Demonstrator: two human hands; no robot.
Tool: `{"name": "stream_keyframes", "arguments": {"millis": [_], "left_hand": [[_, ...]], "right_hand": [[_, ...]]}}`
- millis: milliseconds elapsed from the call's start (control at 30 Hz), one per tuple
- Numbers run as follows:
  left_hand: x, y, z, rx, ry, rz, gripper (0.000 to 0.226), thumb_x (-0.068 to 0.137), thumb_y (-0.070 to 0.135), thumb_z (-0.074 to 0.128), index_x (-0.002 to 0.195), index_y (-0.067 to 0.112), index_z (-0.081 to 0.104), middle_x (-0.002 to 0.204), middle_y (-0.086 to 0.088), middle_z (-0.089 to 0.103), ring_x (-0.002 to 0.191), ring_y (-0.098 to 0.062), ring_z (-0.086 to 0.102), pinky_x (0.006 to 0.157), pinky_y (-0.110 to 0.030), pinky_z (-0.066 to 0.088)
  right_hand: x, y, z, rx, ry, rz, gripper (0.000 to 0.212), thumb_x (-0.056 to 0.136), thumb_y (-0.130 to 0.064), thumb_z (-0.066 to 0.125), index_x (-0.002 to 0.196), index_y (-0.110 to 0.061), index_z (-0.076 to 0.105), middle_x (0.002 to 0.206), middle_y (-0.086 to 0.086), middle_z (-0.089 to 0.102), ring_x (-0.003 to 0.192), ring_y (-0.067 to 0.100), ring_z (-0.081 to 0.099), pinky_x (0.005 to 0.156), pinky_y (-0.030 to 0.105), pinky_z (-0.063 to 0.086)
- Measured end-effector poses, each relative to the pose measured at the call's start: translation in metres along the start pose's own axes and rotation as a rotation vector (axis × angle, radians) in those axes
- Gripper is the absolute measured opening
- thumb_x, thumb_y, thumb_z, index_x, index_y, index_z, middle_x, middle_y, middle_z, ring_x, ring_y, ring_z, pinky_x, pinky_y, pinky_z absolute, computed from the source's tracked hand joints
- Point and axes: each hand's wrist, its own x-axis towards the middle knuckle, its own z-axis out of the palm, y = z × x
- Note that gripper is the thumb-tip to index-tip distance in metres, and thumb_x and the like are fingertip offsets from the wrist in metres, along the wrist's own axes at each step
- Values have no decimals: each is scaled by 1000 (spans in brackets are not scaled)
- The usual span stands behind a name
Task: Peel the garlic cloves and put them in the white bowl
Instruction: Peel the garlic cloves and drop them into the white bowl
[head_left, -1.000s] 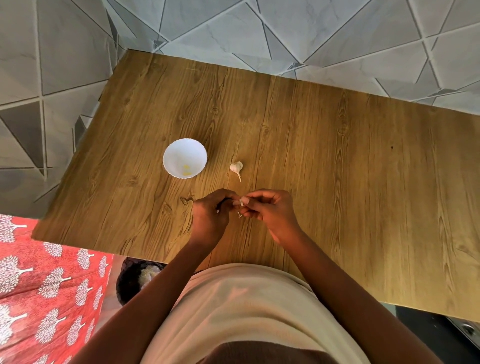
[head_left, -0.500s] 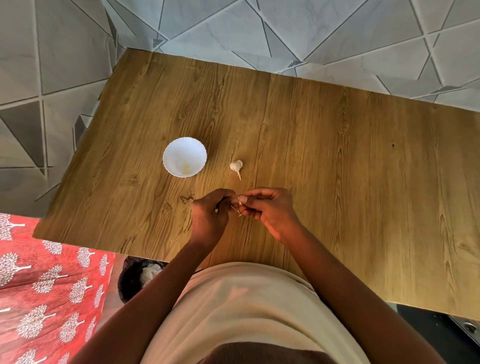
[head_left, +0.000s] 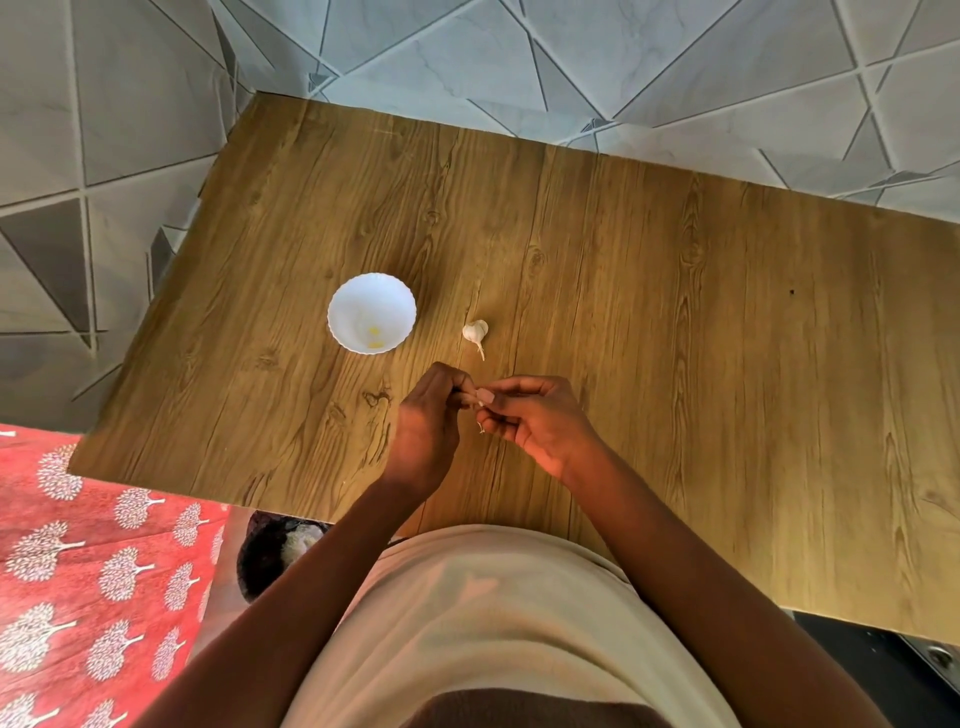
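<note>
Peeling under way: left hand (head_left: 428, 415) and right hand (head_left: 540, 421) pinch 1 garlic clove (head_left: 477, 399) above the tabletop (head_left: 675, 322); white bowl (head_left: 372, 313) holds 2 yellowish bits (apparently peeled); garlic bulb (head_left: 476, 331) awaits right of it.

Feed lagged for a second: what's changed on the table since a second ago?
Hardly anything. Both hands, left hand and right hand, keep their grip on the clove, picking at it. The white bowl and garlic piece haven't moved.

Brown wood-grain rectangular table (head_left: 675, 312); round white scalloped bowl (head_left: 343, 304) on it, small white garlic piece (head_left: 475, 331) at bowl's 3 o'clock.
</note>
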Motion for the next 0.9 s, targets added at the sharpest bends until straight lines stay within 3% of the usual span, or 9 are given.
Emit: {"name": "stream_keyframes", "arguments": {"millis": [133, 300, 433, 567, 767, 900], "left_hand": [[-4, 5, 5, -7, 48, -55, 30, 83, -27, 50, 95, -3, 62, 96, -11, 58, 79, -10, 56, 68, -16, 47], [-15, 0, 5, -94, 100, -86, 32, 86, -27, 50, 95, -1, 65, 93, -8, 66, 83, -17, 66, 71, -28, 58], [-21, -7, 9, -34, 78, -96, 27, 88, -16, 66, 102, 4, 78, 106, -4, 73, 94, -6, 70, 78, -19, 56], [-19, -12, 13, -16, 109, -137, 12, 93, 9, 71, 102, 7, 79, 117, -2, 70, 104, -9, 69, 78, -27, 58], [-15, 2, 9, -216, 92, -301, 17, 97, 5, 69, 111, 11, 77, 98, 3, 77, 84, -13, 74, 72, -31, 60], [-13, 0, 7, -256, 101, -387, 15, 96, 1, 69, 101, 10, 79, 87, 3, 78, 77, -17, 75, 70, -41, 63]], "right_hand": [[2, 5, 2, 103, 17, 23, 20, 85, 4, 74, 105, 9, 74, 88, 23, 73, 75, 24, 70, 68, 30, 58], [5, 12, 0, 289, 76, 70, 21, 89, 8, 67, 110, 9, 71, 86, 22, 72, 74, 22, 70, 69, 28, 59], [3, 14, -2, 116, 89, -29, 15, 90, 6, 69, 102, 3, 76, 89, 22, 75, 78, 25, 72, 72, 29, 60], [5, 19, -1, -45, 124, -122, 13, 91, 3, 69, 102, 1, 76, 92, 22, 76, 82, 27, 73, 75, 31, 62], [8, 18, 0, -166, 128, -183, 14, 90, 0, 72, 101, -6, 78, 91, 16, 78, 82, 25, 75, 77, 33, 62], [7, 23, 2, -295, 64, -248, 16, 87, -4, 77, 99, -14, 80, 91, 8, 79, 83, 22, 76, 74, 31, 60]]}}
